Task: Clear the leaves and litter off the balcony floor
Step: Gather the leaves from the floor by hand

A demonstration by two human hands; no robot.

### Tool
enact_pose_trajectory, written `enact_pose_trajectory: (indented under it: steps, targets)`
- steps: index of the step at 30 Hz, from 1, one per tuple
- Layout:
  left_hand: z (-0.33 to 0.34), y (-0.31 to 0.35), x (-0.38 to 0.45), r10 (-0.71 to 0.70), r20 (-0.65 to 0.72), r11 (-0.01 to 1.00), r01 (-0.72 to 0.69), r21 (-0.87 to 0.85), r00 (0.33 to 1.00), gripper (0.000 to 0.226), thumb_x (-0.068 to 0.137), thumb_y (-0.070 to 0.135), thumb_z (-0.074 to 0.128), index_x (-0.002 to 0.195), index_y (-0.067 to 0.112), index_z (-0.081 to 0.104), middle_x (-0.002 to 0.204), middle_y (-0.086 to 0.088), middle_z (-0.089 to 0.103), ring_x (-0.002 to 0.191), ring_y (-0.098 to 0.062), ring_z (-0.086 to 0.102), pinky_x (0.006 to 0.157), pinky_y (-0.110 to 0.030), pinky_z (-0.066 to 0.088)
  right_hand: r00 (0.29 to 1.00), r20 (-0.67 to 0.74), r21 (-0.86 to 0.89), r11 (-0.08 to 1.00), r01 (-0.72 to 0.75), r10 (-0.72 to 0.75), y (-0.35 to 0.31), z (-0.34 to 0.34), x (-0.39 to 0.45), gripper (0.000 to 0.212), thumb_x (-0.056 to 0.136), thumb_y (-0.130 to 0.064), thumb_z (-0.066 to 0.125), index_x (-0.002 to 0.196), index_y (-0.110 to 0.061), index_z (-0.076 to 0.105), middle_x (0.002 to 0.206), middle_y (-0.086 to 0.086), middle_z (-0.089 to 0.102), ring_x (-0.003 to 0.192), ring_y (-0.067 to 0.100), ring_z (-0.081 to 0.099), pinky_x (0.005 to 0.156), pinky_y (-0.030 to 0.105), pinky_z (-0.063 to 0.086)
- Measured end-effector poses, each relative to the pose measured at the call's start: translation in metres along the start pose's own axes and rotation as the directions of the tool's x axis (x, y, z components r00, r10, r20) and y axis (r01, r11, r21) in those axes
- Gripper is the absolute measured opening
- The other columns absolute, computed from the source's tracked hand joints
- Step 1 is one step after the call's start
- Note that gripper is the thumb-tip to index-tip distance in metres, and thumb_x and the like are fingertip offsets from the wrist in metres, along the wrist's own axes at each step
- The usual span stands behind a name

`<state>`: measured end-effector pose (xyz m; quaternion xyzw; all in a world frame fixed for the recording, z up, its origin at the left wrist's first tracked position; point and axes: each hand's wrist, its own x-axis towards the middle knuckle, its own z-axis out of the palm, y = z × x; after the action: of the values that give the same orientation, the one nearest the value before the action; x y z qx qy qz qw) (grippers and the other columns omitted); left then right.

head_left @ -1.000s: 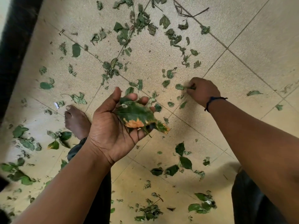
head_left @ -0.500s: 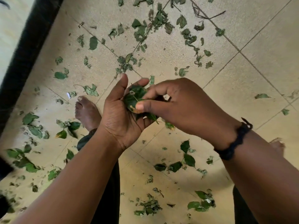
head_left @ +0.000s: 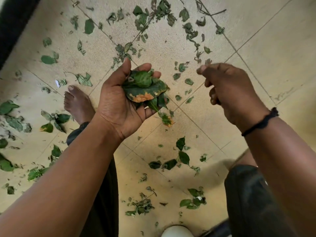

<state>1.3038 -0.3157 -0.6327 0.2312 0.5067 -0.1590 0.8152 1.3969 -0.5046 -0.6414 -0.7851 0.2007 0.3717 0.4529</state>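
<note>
Left hand palm up, fingers loosely cupped, thumb raised; it holds a small stack of gathered leaves across palm and fingers. The largest leaf in the stack is dark green with an orange-yellow patch at its near edge; a brighter green leaf lies on top, and a stem with a ragged tip hangs below the little-finger side. Right hand held in the air beside the left, apart from it, back toward camera, fingers curled inward; nothing visible in its grip, though the palm side is hidden. A black cord bracelet sits on the right wrist. Tiled floor below is scattered with loose leaves and fragments: a cluster just below the hands, another nearer the camera, more at the far side with a twig. A bare foot stands on the floor left of the left hand.
</note>
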Motion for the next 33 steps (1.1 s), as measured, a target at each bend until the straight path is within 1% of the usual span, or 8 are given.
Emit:
enact_pose_trajectory:
  steps: [5, 8, 13, 16, 20, 25, 28, 33]
  targets:
    - [0.004, 0.044, -0.016, 0.018, 0.062, 0.998, -0.021, 0.053, 0.998, 0.041, 0.096, 0.05, 0.047, 0.087, 0.018, 0.071, 0.097, -0.005, 0.071, 0.09, -0.024, 0.067, 0.075, -0.039, 0.058, 0.997, 0.034, -0.223, 0.973, -0.055, 0.064, 0.001, 0.005, -0.01, 0.032, 0.096, -0.03, 0.06, 0.097, 0.002, 0.063, 0.073, -0.001, 0.056, 0.05, 0.011, 0.043, 0.045, 0.022, 0.038]
    - [0.003, 0.079, -0.027, 0.014, 0.136, 0.996, -0.026, 0.088, 0.991, 0.039, 0.095, 0.049, 0.048, 0.088, 0.018, 0.07, 0.098, -0.006, 0.07, 0.094, -0.027, 0.065, 0.083, -0.043, 0.055, 0.992, 0.007, -0.299, 0.947, -0.118, 0.126, -0.008, 0.01, -0.034, 0.03, 0.097, -0.029, 0.059, 0.097, 0.0, 0.064, 0.079, 0.002, 0.061, 0.058, 0.015, 0.048, 0.054, 0.027, 0.043]
    - [-0.017, 0.11, -0.045, -0.084, 0.227, 0.992, 0.06, 0.11, 0.97, 0.041, 0.098, 0.048, 0.046, 0.086, 0.018, 0.07, 0.098, -0.005, 0.07, 0.102, -0.031, 0.063, 0.078, -0.043, 0.057, 0.945, -0.218, -0.115, 0.955, -0.272, 0.243, 0.0, 0.026, -0.105, 0.021, 0.096, -0.03, 0.06, 0.095, -0.011, 0.067, 0.088, 0.004, 0.065, 0.063, 0.017, 0.053, 0.062, 0.033, 0.047]
    - [-0.041, 0.109, -0.057, -0.103, 0.239, 0.992, 0.083, 0.092, 0.965, 0.038, 0.098, 0.045, 0.046, 0.085, 0.018, 0.07, 0.097, -0.005, 0.069, 0.104, -0.032, 0.063, 0.072, -0.042, 0.058, 0.9, -0.31, 0.005, 0.947, -0.321, 0.306, 0.024, 0.067, -0.137, 0.016, 0.097, -0.027, 0.058, 0.095, -0.013, 0.066, 0.086, 0.002, 0.065, 0.065, 0.015, 0.054, 0.06, 0.028, 0.048]
    - [-0.069, 0.098, -0.069, -0.103, 0.237, 0.993, 0.085, 0.085, 0.966, 0.035, 0.098, 0.044, 0.046, 0.085, 0.021, 0.068, 0.094, -0.003, 0.07, 0.094, -0.03, 0.066, 0.077, -0.045, 0.057, 0.909, -0.223, 0.032, 0.934, -0.355, 0.353, 0.083, 0.135, -0.16, 0.01, 0.097, -0.017, 0.056, 0.092, -0.014, 0.065, 0.085, 0.001, 0.063, 0.069, 0.015, 0.054, 0.06, 0.028, 0.045]
    - [-0.088, 0.069, -0.079, -0.065, 0.205, 0.987, 0.034, 0.155, 0.977, 0.037, 0.098, 0.044, 0.046, 0.084, 0.02, 0.07, 0.096, -0.002, 0.069, 0.097, -0.03, 0.063, 0.081, -0.047, 0.054, 0.906, -0.11, -0.022, 0.91, -0.413, 0.408, 0.175, 0.186, -0.17, 0.014, 0.097, -0.022, 0.058, 0.094, -0.01, 0.064, 0.085, 0.004, 0.065, 0.074, 0.022, 0.06, 0.065, 0.033, 0.051]
    - [-0.089, 0.036, -0.088, -0.055, 0.232, 0.981, 0.01, 0.191, 0.971, 0.038, 0.097, 0.044, 0.048, 0.081, 0.021, 0.073, 0.099, -0.002, 0.07, 0.097, -0.03, 0.066, 0.084, -0.05, 0.055, 0.891, -0.013, -0.069, 0.889, -0.453, 0.453, 0.229, 0.194, -0.19, 0.015, 0.096, -0.026, 0.058, 0.094, -0.012, 0.061, 0.093, 0.005, 0.065, 0.086, 0.027, 0.062, 0.078, 0.039, 0.051]
    - [-0.084, -0.05, -0.106, -0.206, 0.258, 0.936, 0.113, 0.335, 0.944, 0.036, 0.095, 0.047, 0.048, 0.086, 0.024, 0.074, 0.103, -0.001, 0.071, 0.097, -0.03, 0.069, 0.077, -0.045, 0.058, 0.902, 0.056, -0.189, 0.892, -0.412, 0.428, 0.298, 0.168, -0.247, 0.011, 0.094, -0.027, 0.055, 0.094, -0.017, 0.06, 0.097, 0.004, 0.065, 0.09, 0.024, 0.059, 0.074, 0.031, 0.045]
